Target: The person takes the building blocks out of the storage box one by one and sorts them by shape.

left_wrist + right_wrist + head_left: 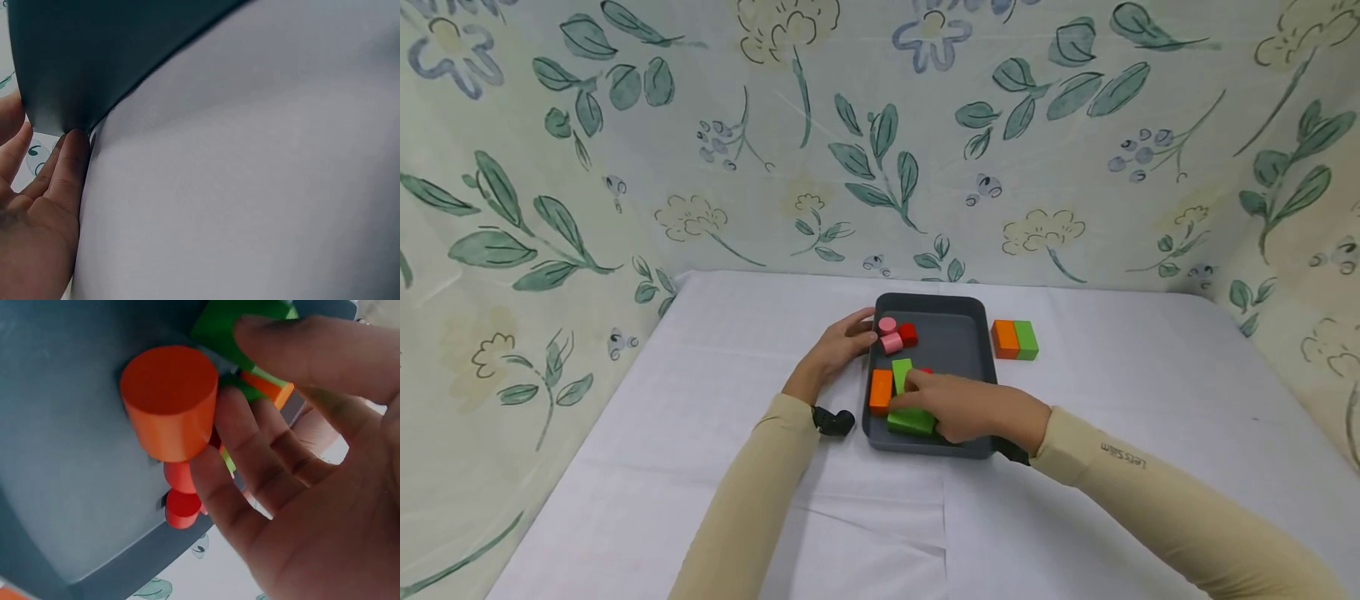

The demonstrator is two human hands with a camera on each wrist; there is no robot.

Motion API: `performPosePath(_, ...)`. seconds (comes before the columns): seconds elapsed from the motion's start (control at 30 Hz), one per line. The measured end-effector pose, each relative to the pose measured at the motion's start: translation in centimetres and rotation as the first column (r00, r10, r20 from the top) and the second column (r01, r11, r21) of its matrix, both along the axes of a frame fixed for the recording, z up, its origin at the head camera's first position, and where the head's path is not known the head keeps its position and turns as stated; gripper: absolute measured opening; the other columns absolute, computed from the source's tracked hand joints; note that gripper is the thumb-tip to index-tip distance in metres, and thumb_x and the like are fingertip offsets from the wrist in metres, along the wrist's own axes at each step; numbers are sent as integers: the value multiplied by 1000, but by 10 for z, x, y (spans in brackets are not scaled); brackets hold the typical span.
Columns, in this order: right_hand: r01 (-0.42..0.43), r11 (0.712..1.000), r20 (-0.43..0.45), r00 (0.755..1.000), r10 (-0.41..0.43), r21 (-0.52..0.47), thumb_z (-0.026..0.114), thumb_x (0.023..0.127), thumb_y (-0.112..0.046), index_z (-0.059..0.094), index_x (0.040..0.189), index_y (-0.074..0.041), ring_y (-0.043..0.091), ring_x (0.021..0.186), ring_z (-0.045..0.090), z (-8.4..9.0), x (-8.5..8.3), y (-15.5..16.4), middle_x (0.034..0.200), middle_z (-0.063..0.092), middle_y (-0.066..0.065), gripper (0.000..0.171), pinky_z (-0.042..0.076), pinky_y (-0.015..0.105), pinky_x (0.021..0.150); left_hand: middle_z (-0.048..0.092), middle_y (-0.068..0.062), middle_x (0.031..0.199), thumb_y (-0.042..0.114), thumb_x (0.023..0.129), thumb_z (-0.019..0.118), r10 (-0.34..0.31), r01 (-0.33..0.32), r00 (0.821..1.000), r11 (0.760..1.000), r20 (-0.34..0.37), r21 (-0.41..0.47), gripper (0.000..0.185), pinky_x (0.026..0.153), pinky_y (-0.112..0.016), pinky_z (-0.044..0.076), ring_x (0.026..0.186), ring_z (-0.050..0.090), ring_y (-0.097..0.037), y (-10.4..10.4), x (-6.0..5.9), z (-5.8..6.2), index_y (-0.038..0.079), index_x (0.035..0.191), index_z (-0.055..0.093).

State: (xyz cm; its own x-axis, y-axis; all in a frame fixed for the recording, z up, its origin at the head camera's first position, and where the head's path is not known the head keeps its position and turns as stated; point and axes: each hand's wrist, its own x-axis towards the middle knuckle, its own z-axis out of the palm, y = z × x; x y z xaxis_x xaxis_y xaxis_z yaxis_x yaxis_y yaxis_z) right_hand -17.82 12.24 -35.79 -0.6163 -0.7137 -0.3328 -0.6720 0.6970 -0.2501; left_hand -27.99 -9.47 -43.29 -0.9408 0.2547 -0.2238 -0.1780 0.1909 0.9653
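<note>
My left hand (842, 343) touches the left wall of a dark grey tray (958, 446), its straight fingers at the rim. In the left wrist view, the fingers (74, 153) lie against the tray's underside edge. My right hand (958, 404) reaches into the tray's near half and pinches a green block (912, 422), the thumb against it in the right wrist view. An orange block (881, 392) stands left of it, with another green block (902, 368) behind. An orange cylinder (169, 394) stands beside the fingers, hidden by my hand in the head view.
Two pink cylinders (891, 342) and a red block (907, 335) sit in the tray's far left corner. Outside the tray, to its right, an orange block (1005, 340) and a green block (1026, 340) lie side by side on the white cloth (1120, 375). Floral fabric (880, 167) hangs behind.
</note>
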Motion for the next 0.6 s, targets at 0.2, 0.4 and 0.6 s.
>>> performPosePath(0.2, -8, 1000, -10, 1000, 8, -15, 73, 83, 1, 55, 140, -24, 15, 97, 54, -3, -2, -3, 121, 53, 1, 65, 55, 30, 92, 42, -9, 157, 19, 97, 61, 6, -6, 1000, 1000, 3, 2, 57, 122, -46, 33, 142, 44, -29, 0, 0, -1, 33, 150, 42)
performPosePath(0.4, 22, 999, 23, 1000, -21, -45, 77, 83, -8, 55, 134, -18, 12, 104, 53, -4, -3, -4, 125, 55, -4, 56, 53, 30, 97, 42, -9, 157, 20, 97, 61, 7, -7, 1000, 1000, -3, -5, 57, 122, -46, 33, 142, 44, -29, 0, -1, -1, 33, 149, 43)
performPosePath(0.6, 126, 992, 79, 989, -125, -4, 79, 82, -11, 55, 134, -17, 10, 105, 52, -3, -6, -2, 125, 58, -5, 58, 51, 31, 103, 42, -8, 157, 20, 97, 60, 5, -5, 1000, 1000, -4, -21, 57, 122, -46, 33, 142, 44, -29, 0, 0, 0, 34, 149, 43)
